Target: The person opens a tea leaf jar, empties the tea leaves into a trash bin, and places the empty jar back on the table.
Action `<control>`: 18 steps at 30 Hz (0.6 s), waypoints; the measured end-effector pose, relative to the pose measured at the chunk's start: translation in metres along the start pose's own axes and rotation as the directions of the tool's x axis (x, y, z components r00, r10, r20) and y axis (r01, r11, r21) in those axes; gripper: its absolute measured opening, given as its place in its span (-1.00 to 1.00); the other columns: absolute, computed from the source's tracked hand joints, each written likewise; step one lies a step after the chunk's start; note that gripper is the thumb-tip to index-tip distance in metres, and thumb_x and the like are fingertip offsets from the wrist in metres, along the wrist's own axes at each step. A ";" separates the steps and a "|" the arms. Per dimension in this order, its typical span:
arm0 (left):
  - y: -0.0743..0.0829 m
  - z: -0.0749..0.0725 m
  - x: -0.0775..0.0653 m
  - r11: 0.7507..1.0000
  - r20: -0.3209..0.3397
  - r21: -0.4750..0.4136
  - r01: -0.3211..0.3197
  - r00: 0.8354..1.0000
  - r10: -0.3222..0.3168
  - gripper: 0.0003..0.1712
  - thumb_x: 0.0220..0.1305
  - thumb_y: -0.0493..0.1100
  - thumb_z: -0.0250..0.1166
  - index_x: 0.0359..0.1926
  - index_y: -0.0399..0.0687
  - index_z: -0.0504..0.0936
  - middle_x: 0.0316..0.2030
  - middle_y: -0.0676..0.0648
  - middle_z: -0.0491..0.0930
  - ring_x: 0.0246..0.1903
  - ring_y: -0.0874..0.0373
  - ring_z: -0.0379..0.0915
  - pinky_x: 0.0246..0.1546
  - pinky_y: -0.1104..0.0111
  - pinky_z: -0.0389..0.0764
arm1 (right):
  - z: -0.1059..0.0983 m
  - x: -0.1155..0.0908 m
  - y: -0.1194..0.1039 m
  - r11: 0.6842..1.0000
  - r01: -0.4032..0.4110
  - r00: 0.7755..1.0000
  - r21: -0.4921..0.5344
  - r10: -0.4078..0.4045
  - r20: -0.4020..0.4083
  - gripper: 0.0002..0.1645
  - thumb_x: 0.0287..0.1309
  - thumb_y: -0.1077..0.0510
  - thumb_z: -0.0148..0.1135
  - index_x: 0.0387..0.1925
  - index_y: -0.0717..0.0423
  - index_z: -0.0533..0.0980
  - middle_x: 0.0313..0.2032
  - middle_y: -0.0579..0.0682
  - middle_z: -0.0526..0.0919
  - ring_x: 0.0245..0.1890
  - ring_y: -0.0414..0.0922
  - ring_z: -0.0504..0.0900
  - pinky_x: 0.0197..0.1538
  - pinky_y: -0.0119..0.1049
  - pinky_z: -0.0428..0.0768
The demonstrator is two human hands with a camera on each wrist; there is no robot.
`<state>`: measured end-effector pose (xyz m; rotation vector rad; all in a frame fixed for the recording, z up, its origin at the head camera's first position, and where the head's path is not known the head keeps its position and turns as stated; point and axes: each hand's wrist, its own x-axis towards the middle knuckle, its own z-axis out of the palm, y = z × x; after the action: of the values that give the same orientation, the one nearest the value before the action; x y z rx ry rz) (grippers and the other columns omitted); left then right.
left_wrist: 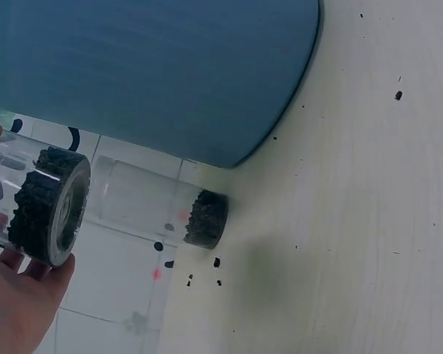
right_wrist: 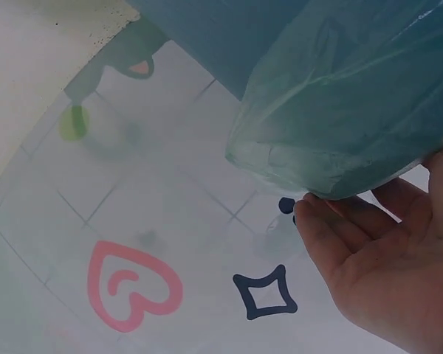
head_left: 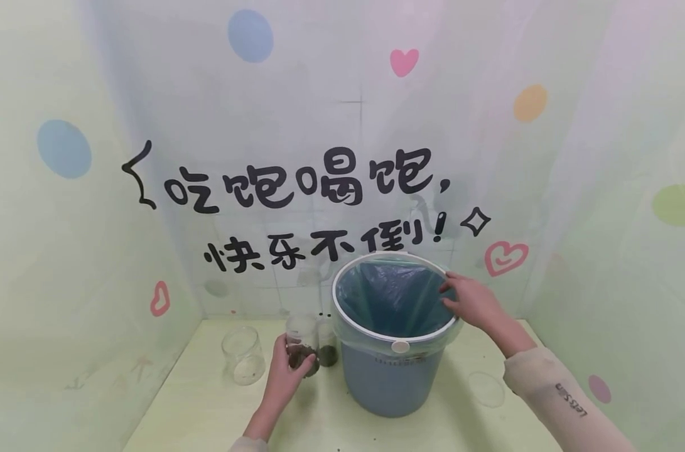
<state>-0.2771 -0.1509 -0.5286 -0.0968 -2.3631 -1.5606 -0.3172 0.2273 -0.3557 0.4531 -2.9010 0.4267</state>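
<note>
Low on the left of the head view, my left hand [head_left: 285, 373] grips a clear jar [head_left: 301, 329] with dark, crumbly stuff in its bottom. The left wrist view shows that jar [left_wrist: 48, 199] raised and tilted, base toward the camera. A second, slimmer clear jar [left_wrist: 144, 195] with similar dark stuff stands behind it. My right hand [head_left: 472, 301] holds the right side of the rim of a blue trash can [head_left: 387, 383], lined with a green plastic bag [head_left: 393, 289]. Its fingers [right_wrist: 328, 232] curl against the bag's folded-over edge.
A clear glass jar [head_left: 243, 358] stands at the table's left. To the right of the trash can lies a thin clear ring [head_left: 486, 389]. Small dark crumbs [left_wrist: 399, 96] dot the pale table [left_wrist: 354, 221]. A printed curtain wall [head_left: 297, 113] closes off the back.
</note>
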 end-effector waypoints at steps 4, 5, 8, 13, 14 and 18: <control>0.012 -0.003 0.005 1.000 -0.004 0.011 -0.029 1.000 0.029 -0.38 0.24 -0.19 0.38 0.22 -0.18 0.28 0.09 -0.22 0.50 0.09 -0.05 0.52 0.11 0.12 0.55 | -0.007 0.003 0.001 1.000 0.015 0.999 0.027 -0.016 0.038 -0.72 0.21 0.19 0.29 -0.09 0.27 0.64 0.14 0.38 0.58 0.09 0.28 0.60 0.17 0.15 0.57; 0.014 -0.003 0.006 0.999 -0.003 0.018 -0.037 0.999 0.038 -0.38 0.24 -0.18 0.38 0.22 -0.18 0.29 0.10 -0.20 0.49 0.09 -0.04 0.51 0.12 0.11 0.53 | -0.009 0.003 0.001 0.999 0.023 0.999 0.032 -0.024 0.043 -0.72 0.21 0.20 0.29 -0.09 0.28 0.63 0.08 0.35 0.62 0.05 0.26 0.62 0.16 0.15 0.59; 0.019 -0.004 0.009 0.998 0.005 0.034 -0.061 0.998 0.061 -0.38 0.24 -0.16 0.39 0.21 -0.17 0.29 0.10 -0.18 0.47 0.06 0.00 0.50 0.14 0.10 0.50 | -0.015 0.005 0.003 0.998 0.056 0.997 0.035 -0.058 0.047 -0.73 0.20 0.21 0.30 -0.11 0.29 0.62 -0.05 0.29 0.66 -0.04 0.20 0.64 0.11 0.13 0.61; 0.032 -0.010 0.015 0.994 0.022 0.048 -0.097 0.995 0.096 -0.39 0.22 -0.16 0.40 0.20 -0.13 0.31 0.12 -0.17 0.51 0.01 0.03 0.50 0.10 0.13 0.50 | -0.024 0.009 0.000 0.997 0.080 0.995 0.021 -0.081 0.052 -0.71 0.20 0.20 0.30 -0.09 0.31 0.60 0.01 0.34 0.62 -0.02 0.23 0.61 0.13 0.14 0.59; 0.036 -0.011 0.017 0.993 0.025 0.048 -0.106 0.994 0.105 -0.38 0.21 -0.17 0.40 0.21 -0.13 0.31 0.12 -0.18 0.52 0.01 0.02 0.51 0.10 0.12 0.51 | -0.025 0.010 -0.002 0.997 0.082 0.995 0.015 -0.083 0.057 -0.70 0.20 0.20 0.30 -0.08 0.32 0.60 0.01 0.35 0.62 -0.02 0.23 0.61 0.14 0.15 0.59; 0.049 -0.017 0.026 0.988 0.037 0.049 -0.144 0.989 0.142 -0.34 0.19 -0.21 0.40 0.24 -0.13 0.29 0.12 -0.18 0.58 0.05 -0.06 0.53 0.15 0.02 0.50 | -0.032 0.018 -0.012 0.997 0.077 0.993 0.011 -0.077 0.088 -0.66 0.23 0.18 0.28 -0.03 0.32 0.59 -0.01 0.31 0.66 0.03 0.23 0.61 0.17 0.15 0.57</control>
<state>-0.2874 -0.1489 -0.4712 -0.2767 -2.3622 -1.4416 -0.3259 0.2213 -0.3188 0.5976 -2.9549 0.4167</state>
